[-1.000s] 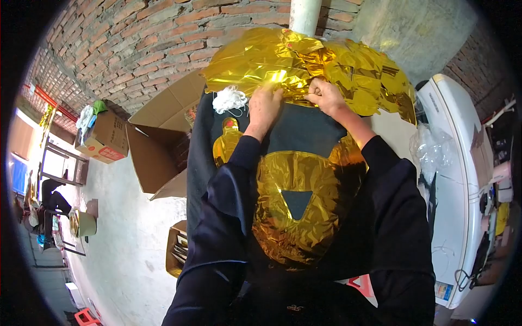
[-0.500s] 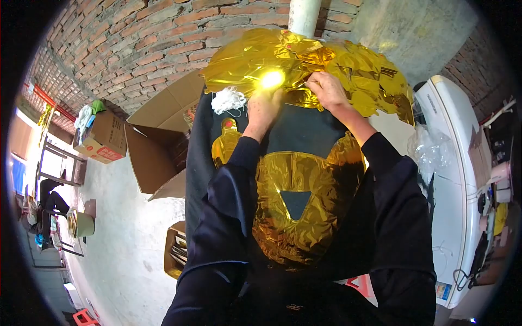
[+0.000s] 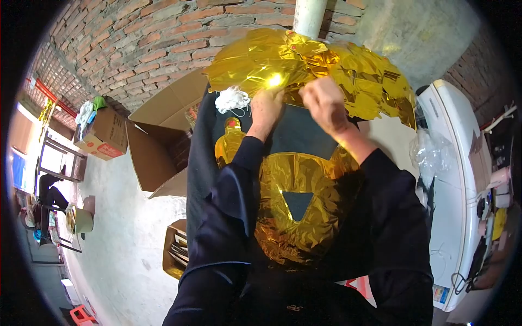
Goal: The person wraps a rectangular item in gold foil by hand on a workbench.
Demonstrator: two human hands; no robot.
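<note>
A pile of shiny gold foil sheets (image 3: 247, 62) covers the far end of the dark cloth-covered table (image 3: 302, 130). At the pile's near edge my left hand (image 3: 265, 111) has its fingers closed on the foil. My right hand (image 3: 325, 106) is curled in a pinch just in front of the pile; whatever its fingers hold, if anything, is hidden. A bundle of white string (image 3: 232, 100) lies left of my left hand. Nearer my body is a large crinkled gold foil piece (image 3: 293, 239) with a triangular opening, and a small gold foil piece (image 3: 231, 144) rests by my left sleeve.
An open cardboard box (image 3: 155, 157) stands left of the table, with a smaller box (image 3: 175, 247) on the floor below it. At the right is a white appliance (image 3: 454, 179) with clear plastic wrap (image 3: 432, 152) beside it. A pale pipe (image 3: 309, 19) stands behind the pile.
My right hand has lifted off the foil edge and curled, coming slightly toward me. My left hand stays at the foil's edge. The whole view has shifted slightly.
</note>
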